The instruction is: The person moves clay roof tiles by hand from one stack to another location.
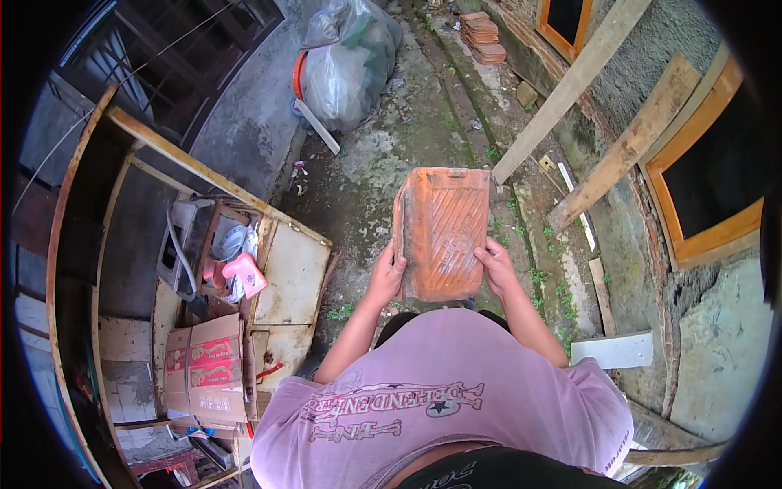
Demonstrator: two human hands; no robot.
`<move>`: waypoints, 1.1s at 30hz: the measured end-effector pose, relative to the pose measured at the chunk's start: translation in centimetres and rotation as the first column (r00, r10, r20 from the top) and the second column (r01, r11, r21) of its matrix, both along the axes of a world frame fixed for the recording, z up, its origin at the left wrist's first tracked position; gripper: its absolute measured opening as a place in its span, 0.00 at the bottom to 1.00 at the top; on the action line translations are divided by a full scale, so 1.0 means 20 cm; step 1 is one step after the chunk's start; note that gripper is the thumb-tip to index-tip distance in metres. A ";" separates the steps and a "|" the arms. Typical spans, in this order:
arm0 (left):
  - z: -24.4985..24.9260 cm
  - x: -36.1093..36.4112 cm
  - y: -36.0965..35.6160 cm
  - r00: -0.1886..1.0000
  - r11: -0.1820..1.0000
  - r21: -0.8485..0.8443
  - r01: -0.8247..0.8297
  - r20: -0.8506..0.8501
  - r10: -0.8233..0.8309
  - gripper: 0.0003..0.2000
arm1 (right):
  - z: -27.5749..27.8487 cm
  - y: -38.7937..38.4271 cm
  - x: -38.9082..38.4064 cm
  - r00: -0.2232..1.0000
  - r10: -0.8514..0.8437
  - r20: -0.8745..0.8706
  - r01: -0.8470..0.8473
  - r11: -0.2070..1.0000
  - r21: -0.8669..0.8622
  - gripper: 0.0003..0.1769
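Note:
In front of my belly I hold orange clay roof tiles, stacked face to face, with diagonal grooves and stamped lettering on the top one. My left hand grips the lower left edge, its thumb over the side. On the opposite edge my right hand is closed, thumb resting on the grooved face. The fingers of both hands are mostly hidden behind the tiles.
Farther along the mossy path lies a pile of similar tiles. Large plastic sacks stand ahead on the left. Wooden planks lean at the right wall. To my left are flattened cardboard boxes and a worn cabinet.

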State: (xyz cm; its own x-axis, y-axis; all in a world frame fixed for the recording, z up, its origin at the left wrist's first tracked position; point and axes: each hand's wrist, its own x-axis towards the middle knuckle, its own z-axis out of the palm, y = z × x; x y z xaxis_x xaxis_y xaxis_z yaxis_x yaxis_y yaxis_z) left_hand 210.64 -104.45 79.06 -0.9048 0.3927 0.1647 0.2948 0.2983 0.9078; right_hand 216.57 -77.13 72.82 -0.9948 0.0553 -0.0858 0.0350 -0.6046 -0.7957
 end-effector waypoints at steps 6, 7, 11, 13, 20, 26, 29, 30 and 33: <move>0.03 -0.32 0.22 0.999 0.998 -0.054 0.044 -0.012 -0.044 0.43 | -0.05 0.22 -0.26 0.996 -0.001 0.090 0.003 1.000 -0.020 0.31; 0.03 -0.38 0.24 0.999 0.998 -0.047 0.039 -0.005 -0.040 0.43 | -0.06 0.25 -0.32 0.995 0.003 0.097 -0.001 1.000 -0.013 0.31; 0.05 -0.66 0.32 0.994 0.994 -0.037 0.101 0.047 -0.099 0.44 | -0.07 0.31 -0.54 0.997 -0.033 0.068 0.032 0.999 0.010 0.31; 0.03 -0.78 0.37 0.992 0.991 -0.034 0.128 0.005 -0.127 0.45 | -0.05 0.37 -0.64 0.997 -0.045 0.070 0.044 0.999 0.007 0.31; -0.07 -1.39 0.50 0.976 0.976 0.048 0.213 0.033 -0.214 0.45 | -0.14 0.50 -1.18 0.993 -0.110 0.043 0.108 0.992 0.059 0.31; -0.01 -2.02 0.42 0.959 0.958 0.062 0.281 0.027 -0.283 0.43 | -0.04 0.37 -1.68 0.983 -0.179 0.046 0.176 0.982 0.064 0.33; 0.01 -2.21 0.44 0.955 0.955 0.012 0.295 -0.012 -0.295 0.42 | -0.09 0.38 -1.84 0.981 -0.195 0.020 0.193 0.979 0.064 0.33; 0.00 -2.27 0.43 0.953 0.953 0.016 0.303 -0.001 -0.303 0.42 | -0.07 0.36 -1.88 0.979 -0.203 0.031 0.201 0.977 0.067 0.33; 0.01 -2.43 0.39 0.952 0.953 0.026 0.302 0.041 -0.303 0.42 | -0.04 0.31 -2.03 0.975 -0.216 0.056 0.213 0.976 0.044 0.34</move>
